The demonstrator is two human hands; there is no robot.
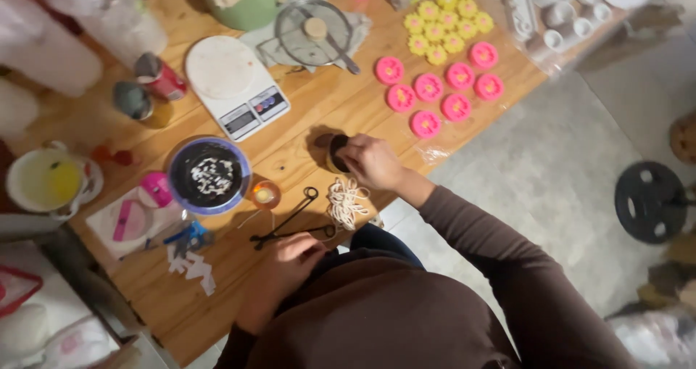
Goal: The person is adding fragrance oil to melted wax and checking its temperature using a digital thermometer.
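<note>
Gripping a dark jar, the right hand wraps its right side.

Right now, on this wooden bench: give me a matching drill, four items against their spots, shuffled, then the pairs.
Column one:
1 kitchen scale
2 black scissors
3 small dark cup
4 pink flower moulds

Column two:
A under the right hand
B just ahead of the left hand
C beside the yellow flower moulds
D next to the round wire sieve

Pairs: 1-D, 2-B, 3-A, 4-C
</note>
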